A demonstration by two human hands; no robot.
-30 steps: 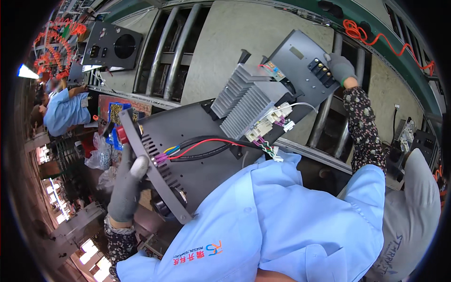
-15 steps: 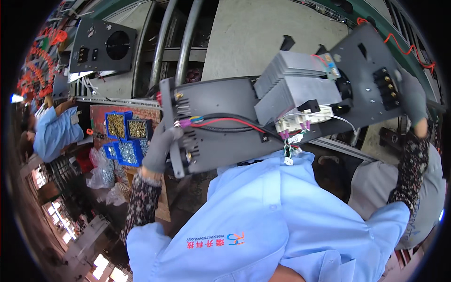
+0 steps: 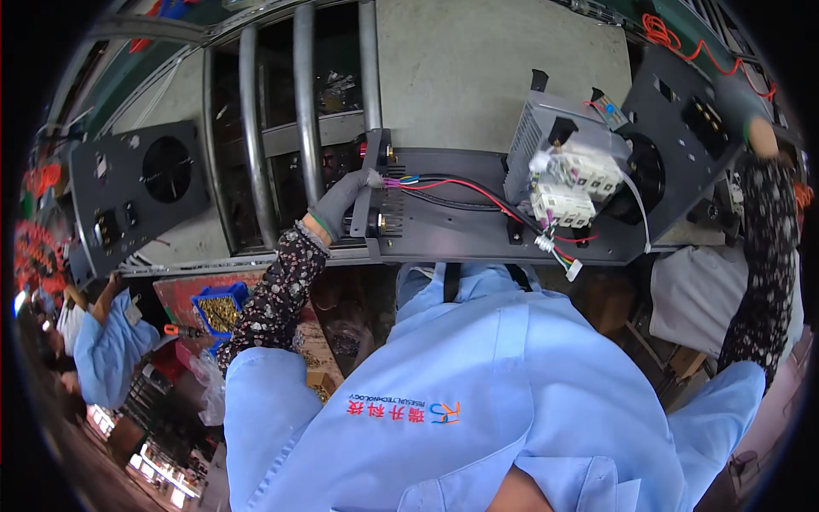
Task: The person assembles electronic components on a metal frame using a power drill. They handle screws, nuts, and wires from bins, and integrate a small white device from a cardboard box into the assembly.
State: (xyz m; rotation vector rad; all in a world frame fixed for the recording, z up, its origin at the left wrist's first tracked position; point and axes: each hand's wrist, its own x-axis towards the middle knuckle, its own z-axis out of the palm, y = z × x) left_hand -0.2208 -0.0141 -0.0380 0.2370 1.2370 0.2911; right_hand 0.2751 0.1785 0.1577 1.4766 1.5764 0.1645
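A dark grey metal chassis [image 3: 452, 243] lies lengthwise before me, partly over the grey bench top. My left hand [image 3: 339, 206], in a grey glove, grips its left end plate, with fingertips beside the ends of a bundle of coloured wires [image 3: 465, 186]. On the right half stands a silver finned heat sink [image 3: 522, 141], with white connector blocks [image 3: 563, 205] in front of it. An upright-looking end panel [image 3: 670, 98] carries a round black fan [image 3: 644, 171]. My right hand [image 3: 740, 109], also gloved, is at this panel's outer edge; its fingers are blurred.
Metal rollers [image 3: 305, 94] lie left of the grey bench top [image 3: 495, 68]. Another dark panel with a fan [image 3: 141, 188] stands farther left. Blue bins [image 3: 220, 311] of small brass-coloured parts sit below. A co-worker in a blue shirt [image 3: 111, 350] is at the left. An orange coiled hose [image 3: 665, 34] hangs at top right.
The chassis has swung level and shifted right; its left end came away from above the bins. Both hands moved with it, the right one slightly upward. My view has also shifted.
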